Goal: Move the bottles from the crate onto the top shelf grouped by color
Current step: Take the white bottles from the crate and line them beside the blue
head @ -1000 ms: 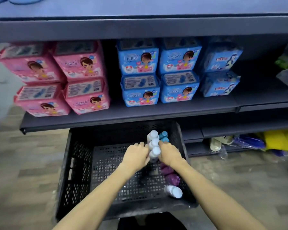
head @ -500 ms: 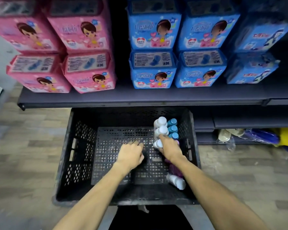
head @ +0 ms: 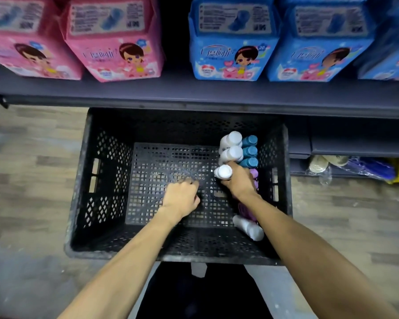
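Observation:
A black plastic crate (head: pixel 78 203) stands on the floor below the shelf. Along its right wall stand white bottles (head: pixel 232 154), teal bottles (head: pixel 250 151) and purple bottles (head: pixel 253 174). Another white bottle (head: pixel 249 227) lies on its side at the front right, with a dark purple bottle (head: pixel 245 210) beside it. My right hand (head: pixel 238 183) is closed around the nearest upright white bottle (head: pixel 224 172). My left hand (head: pixel 182 198) hovers low over the crate floor, knuckles up and fingers curled under; anything beneath them is hidden. The top shelf is out of view.
A dark shelf edge (head: pixel 194 97) overhangs the crate's far side, carrying pink packs (head: pixel 115 47) on the left and blue packs (head: pixel 235 47) on the right. Lower shelves to the right hold bagged goods (head: pixel 355 166). Wood-pattern floor surrounds the crate.
The view has tilted down and closer to the crate, so the top shelf dropped out of view. My left hand drew away left from the white bottles; my right hand stayed on the nearest one.

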### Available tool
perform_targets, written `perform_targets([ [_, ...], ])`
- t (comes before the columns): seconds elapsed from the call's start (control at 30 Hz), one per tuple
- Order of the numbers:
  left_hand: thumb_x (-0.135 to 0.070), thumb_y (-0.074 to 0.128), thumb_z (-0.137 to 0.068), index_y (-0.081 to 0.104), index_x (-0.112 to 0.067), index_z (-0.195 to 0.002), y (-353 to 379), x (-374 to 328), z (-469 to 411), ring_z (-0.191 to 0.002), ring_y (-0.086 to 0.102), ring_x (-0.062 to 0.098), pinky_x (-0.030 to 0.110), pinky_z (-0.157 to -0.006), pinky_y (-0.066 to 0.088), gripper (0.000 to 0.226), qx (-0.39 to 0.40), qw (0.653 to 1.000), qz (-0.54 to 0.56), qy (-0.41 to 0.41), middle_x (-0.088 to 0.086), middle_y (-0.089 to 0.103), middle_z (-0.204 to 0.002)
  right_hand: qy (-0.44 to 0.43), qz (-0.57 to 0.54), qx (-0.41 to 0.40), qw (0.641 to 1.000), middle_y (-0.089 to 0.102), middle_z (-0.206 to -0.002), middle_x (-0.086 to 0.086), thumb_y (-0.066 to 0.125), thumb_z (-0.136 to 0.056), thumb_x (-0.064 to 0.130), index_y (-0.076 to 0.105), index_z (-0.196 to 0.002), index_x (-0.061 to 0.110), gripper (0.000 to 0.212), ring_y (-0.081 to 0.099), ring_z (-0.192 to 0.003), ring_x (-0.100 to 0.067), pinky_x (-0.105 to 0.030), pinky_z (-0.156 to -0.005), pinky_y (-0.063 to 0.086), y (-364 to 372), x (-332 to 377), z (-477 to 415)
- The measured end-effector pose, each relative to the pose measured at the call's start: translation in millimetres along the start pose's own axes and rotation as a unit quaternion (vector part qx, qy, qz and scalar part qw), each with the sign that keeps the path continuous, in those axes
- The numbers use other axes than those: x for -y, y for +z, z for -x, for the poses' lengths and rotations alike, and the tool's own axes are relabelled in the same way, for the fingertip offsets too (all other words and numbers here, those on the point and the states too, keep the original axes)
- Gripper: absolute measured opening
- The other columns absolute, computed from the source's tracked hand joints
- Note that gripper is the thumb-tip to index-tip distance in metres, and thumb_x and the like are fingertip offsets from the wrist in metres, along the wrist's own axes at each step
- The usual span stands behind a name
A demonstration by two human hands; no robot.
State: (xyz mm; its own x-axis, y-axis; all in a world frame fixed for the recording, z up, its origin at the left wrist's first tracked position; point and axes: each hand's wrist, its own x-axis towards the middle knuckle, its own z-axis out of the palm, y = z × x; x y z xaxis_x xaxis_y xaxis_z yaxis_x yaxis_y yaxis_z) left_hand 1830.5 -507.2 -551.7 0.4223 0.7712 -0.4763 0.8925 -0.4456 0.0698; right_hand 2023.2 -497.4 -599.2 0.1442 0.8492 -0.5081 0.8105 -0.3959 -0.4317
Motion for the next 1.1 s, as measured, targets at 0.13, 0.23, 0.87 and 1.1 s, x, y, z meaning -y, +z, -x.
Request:
perform_targets([
  [0.13, -0.034, 0.045, -0.096, 0.052, -0.015, -0.124, -4.2, 3.0, 3.6, -0.102, 0.062, 0.025, 0.034, -0.072, 0.049, 0.034, -0.005, 1.000, -0.001, -0.009, 0.004, 0.062, -0.118, -0.008, -0.022, -0.003, 1.000, 0.069, -0.104, -0.011, 0.075, -0.084, 0.025, 0.059, -0.117, 0.020, 0.037, 0.065, -0.092, -0.032, -0.035, -0.075, 0.051, -4.4, -1.3, 3.6],
  [0.23, -0.035, 0.045, -0.096, 0.052, -0.015, -0.121, -9.8, 8.4, 4.4, -0.099, 0.063, 0.026, 0.034, -0.072, 0.049, 0.033, -0.003, 1.000, -0.001, -0.011, 0.005, 0.064, -0.113, -0.012, -0.030, -0.001, 0.999, 0.070, -0.102, -0.006, 0.076, -0.083, 0.029, 0.059, -0.114, 0.024, 0.036, 0.065, -0.091, -0.028, -0.033, -0.075, 0.052, -9.7, -1.6, 11.1],
  [0.87, -0.033, 0.050, -0.091, 0.053, -0.016, -0.112, -101.1, 17.3, 12.7, -0.102, 0.061, 0.030, 0.035, -0.069, 0.040, 0.028, -0.063, 0.998, 0.001, 0.028, 0.007, 0.063, -0.111, -0.111, 0.001, -0.087, 0.990, 0.073, -0.102, -0.002, 0.082, -0.074, 0.044, 0.065, -0.115, 0.027, 0.048, 0.064, -0.097, -0.025, -0.027, -0.071, 0.040, -102.3, 58.6, 48.5],
  [1.1, -0.044, 0.054, -0.088, 0.055, -0.018, -0.118, -195.1, 14.7, 15.2, -0.107, 0.059, 0.032, 0.037, -0.079, 0.044, 0.040, -0.059, 0.997, 0.004, 0.046, 0.009, 0.060, -0.119, -0.154, -0.064, -0.138, 0.976, 0.068, -0.086, 0.006, 0.088, -0.067, 0.045, 0.068, -0.097, 0.022, 0.042, 0.062, -0.087, -0.015, -0.022, -0.063, 0.038, -183.7, 98.5, 80.8],
])
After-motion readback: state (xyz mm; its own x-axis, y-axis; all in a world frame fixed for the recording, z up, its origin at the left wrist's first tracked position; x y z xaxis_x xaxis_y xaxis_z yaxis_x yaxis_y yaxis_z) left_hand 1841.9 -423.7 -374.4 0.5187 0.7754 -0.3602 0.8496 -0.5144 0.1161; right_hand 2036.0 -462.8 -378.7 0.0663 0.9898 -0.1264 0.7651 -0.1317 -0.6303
